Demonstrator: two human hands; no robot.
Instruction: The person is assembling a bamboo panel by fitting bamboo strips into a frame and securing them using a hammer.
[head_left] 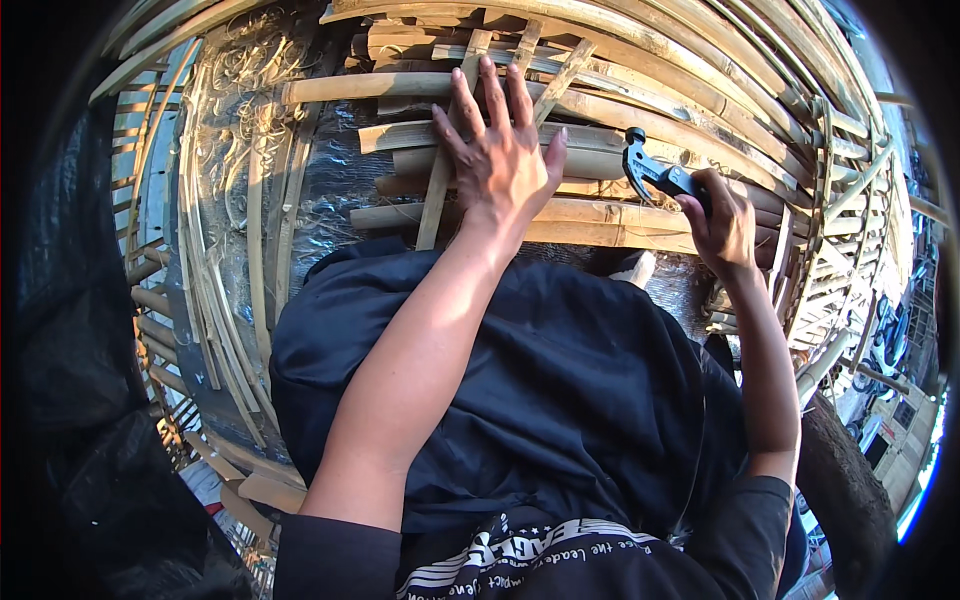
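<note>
My left hand (497, 168) lies flat with its fingers spread over split bamboo slats (600, 215) and the narrow cross strips woven between them. Beneath its palm runs a slanting bamboo strip (434, 200). To the right, my right hand (727, 228) is wrapped around the grip of a claw hammer (652, 176). The hammer's dark head points left, above the slats and a short way from my left hand; I cannot tell whether it touches them. My right palm hides part of its handle.
Silvery foil sheeting (330, 200) lies under the bamboo, with curled shavings (240, 85) and long thin strips (210, 300) at the left. A black tarp (60, 350) hangs at the far left. A thick dark log (845, 490) stands at lower right, with motorbikes (890, 335) beyond it.
</note>
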